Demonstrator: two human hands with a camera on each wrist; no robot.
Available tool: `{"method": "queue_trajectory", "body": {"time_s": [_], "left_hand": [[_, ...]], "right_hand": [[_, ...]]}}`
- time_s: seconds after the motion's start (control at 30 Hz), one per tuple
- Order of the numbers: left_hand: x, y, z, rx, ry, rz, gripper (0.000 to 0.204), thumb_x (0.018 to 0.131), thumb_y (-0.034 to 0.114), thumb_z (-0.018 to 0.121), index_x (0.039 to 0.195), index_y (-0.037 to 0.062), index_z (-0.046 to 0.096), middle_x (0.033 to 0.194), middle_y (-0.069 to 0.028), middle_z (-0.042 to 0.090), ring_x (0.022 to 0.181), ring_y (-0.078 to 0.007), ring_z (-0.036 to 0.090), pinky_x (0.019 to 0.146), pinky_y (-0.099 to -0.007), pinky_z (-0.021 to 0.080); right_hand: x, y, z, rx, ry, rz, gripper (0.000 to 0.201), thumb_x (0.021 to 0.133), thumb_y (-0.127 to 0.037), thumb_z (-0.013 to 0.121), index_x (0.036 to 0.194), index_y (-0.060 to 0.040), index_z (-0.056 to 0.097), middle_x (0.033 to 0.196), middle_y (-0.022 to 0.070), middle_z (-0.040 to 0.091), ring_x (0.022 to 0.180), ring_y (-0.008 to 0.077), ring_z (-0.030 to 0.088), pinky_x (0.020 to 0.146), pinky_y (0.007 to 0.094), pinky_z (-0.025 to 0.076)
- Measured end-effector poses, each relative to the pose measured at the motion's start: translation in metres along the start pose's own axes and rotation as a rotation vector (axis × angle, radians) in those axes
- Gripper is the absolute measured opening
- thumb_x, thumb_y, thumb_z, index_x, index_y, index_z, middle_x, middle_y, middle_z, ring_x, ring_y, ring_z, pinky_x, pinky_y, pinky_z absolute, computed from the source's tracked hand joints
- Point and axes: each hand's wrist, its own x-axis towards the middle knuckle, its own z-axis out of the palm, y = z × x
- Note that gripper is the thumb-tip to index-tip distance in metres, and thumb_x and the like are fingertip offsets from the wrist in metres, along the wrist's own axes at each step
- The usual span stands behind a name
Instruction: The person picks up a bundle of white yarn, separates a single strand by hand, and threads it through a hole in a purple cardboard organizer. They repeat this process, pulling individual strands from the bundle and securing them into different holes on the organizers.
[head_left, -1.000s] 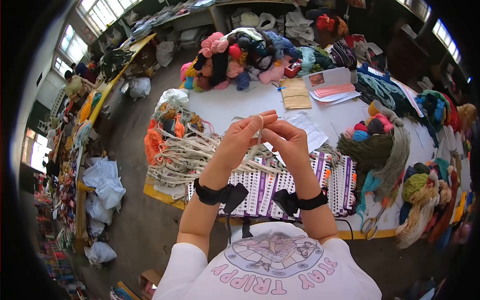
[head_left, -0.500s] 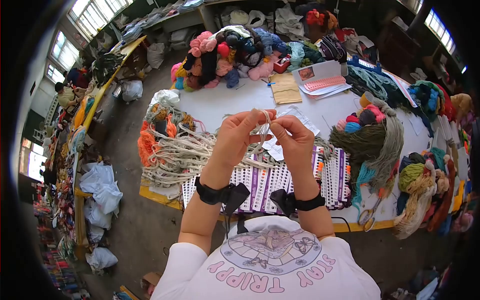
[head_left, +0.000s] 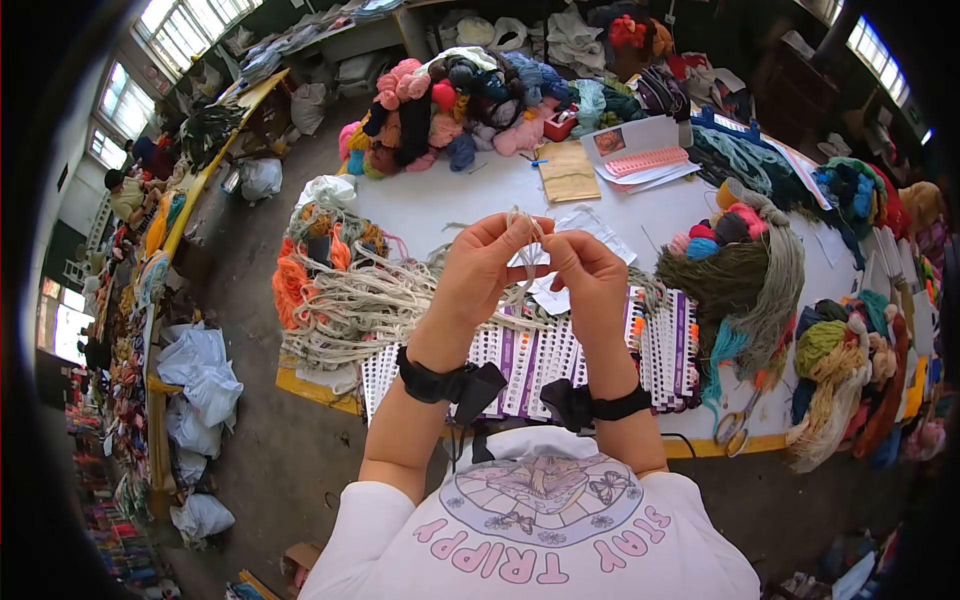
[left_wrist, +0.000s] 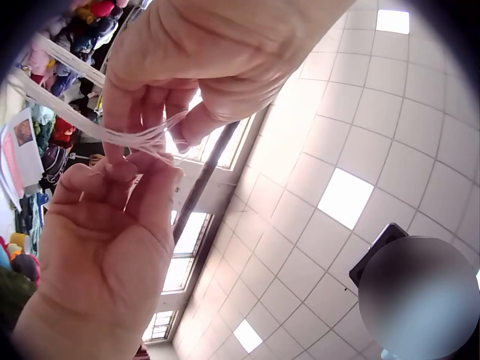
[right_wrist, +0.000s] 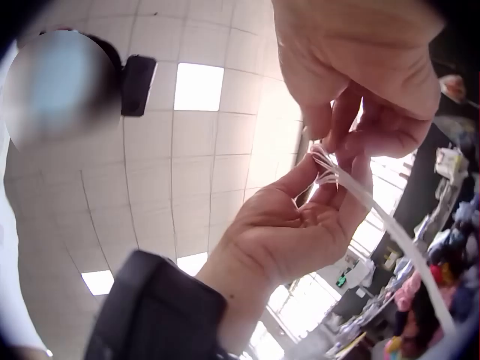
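Note:
Raised above the table, my left hand (head_left: 478, 265) pinches a bundle of thin white yarn (left_wrist: 90, 129) between thumb and fingers. My right hand (head_left: 592, 280) pinches strands of the same yarn close beside the left fingertips. In the left wrist view, loose ends spread between the two hands while the bundle trails away to the left. The right wrist view shows the yarn's long part sloping down past the left hand (right_wrist: 281, 232). Below the hands lie white and purple cards with rows of holes (head_left: 515, 370) and a heap of off-white yarn hanks (head_left: 365, 305).
Colourful yarn balls (head_left: 450, 115) are piled at the table's back. A brown envelope (head_left: 568, 172) and printed papers (head_left: 640, 155) lie before them. Olive and grey skeins (head_left: 740, 260) and scissors (head_left: 738, 425) are on the right. White bags (head_left: 200, 365) stand at left.
The white yarn, earlier a single loop across the fingers, now shows as separate strands between the hands. The right fingers have shifted to pinch it, and the head view has moved slightly.

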Motion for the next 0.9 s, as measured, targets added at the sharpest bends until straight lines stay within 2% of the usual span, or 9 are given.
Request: {"method": "queue_trajectory", "body": {"time_s": [0.1,0.23,0.33,0.43,0.53,0.63,0.83,0.9], "left_hand": [[0.0,-0.003,0.0,0.014,0.001,-0.01,0.026,0.085,0.023,0.051,0.095,0.0003,0.057,0.089,-0.0064,0.059,0.078,-0.0117,0.057,0.066,-0.0281,0.051],[-0.001,-0.002,0.004,-0.038,-0.019,-0.022,0.026,0.085,0.026,0.051,0.092,0.0021,0.057,0.091,-0.0055,0.058,0.08,-0.0108,0.056,0.065,-0.0281,0.05],[0.0,-0.002,-0.001,-0.055,-0.042,-0.036,0.028,0.086,0.028,0.048,0.092,0.0028,0.057,0.092,-0.0059,0.057,0.084,-0.0118,0.055,0.066,-0.0298,0.05],[-0.001,-0.003,-0.001,-0.104,-0.053,-0.045,0.032,0.088,0.031,0.044,0.094,0.0025,0.056,0.095,-0.0076,0.056,0.086,-0.0142,0.055,0.068,-0.0315,0.05],[-0.002,-0.002,0.0,-0.104,-0.033,-0.055,0.036,0.089,0.033,0.04,0.097,0.0014,0.055,0.1,-0.0102,0.056,0.089,-0.0166,0.055,0.07,-0.0327,0.05],[-0.004,0.001,0.005,-0.064,-0.018,-0.055,0.038,0.089,0.034,0.039,0.1,-0.0002,0.054,0.105,-0.0127,0.054,0.092,-0.0175,0.055,0.07,-0.0322,0.05],[-0.007,0.001,0.011,0.05,-0.029,-0.012,0.039,0.089,0.032,0.04,0.102,-0.002,0.053,0.106,-0.0136,0.055,0.093,-0.0167,0.055,0.069,-0.0288,0.05],[-0.007,0.001,0.011,0.055,-0.025,0.013,0.038,0.089,0.031,0.041,0.101,-0.0019,0.053,0.106,-0.0138,0.055,0.092,-0.0162,0.055,0.068,-0.0282,0.05]], "right_hand": [[-0.003,0.001,0.003,-0.382,-0.009,-0.257,0.014,0.077,-0.012,0.062,0.082,0.0003,0.061,0.078,0.0017,0.056,0.059,0.0054,0.051,0.046,0.0168,0.039],[0.0,0.003,0.001,-0.102,0.015,-0.155,0.012,0.077,-0.011,0.062,0.081,0.0007,0.061,0.08,0.002,0.055,0.058,0.0048,0.05,0.048,0.017,0.039],[0.0,-0.001,-0.003,0.025,-0.013,-0.014,0.012,0.077,-0.011,0.062,0.08,-0.0001,0.061,0.081,0.0022,0.055,0.06,0.005,0.051,0.048,0.0163,0.038],[0.0,0.001,-0.003,0.038,0.012,0.035,0.012,0.077,-0.013,0.062,0.081,-0.0013,0.062,0.08,0.002,0.056,0.062,0.005,0.052,0.048,0.0159,0.038],[0.006,0.014,-0.003,-0.295,0.013,-0.329,0.014,0.075,-0.013,0.064,0.083,-0.0014,0.063,0.078,0.0018,0.056,0.063,0.0053,0.05,0.05,0.0172,0.038],[0.004,0.007,0.001,-0.135,0.019,-0.162,0.015,0.074,-0.012,0.065,0.083,-0.001,0.063,0.077,0.0022,0.056,0.061,0.0062,0.048,0.052,0.0189,0.038],[0.002,0.005,-0.001,-0.271,-0.087,-0.162,0.011,0.076,-0.006,0.061,0.084,0.0016,0.062,0.079,0.0019,0.057,0.068,0.0075,0.051,0.057,0.0187,0.042],[0.001,0.004,0.002,-0.152,-0.049,-0.163,0.01,0.076,-0.007,0.061,0.082,0.0006,0.063,0.079,0.0019,0.057,0.066,0.0065,0.049,0.057,0.0192,0.041]]}}
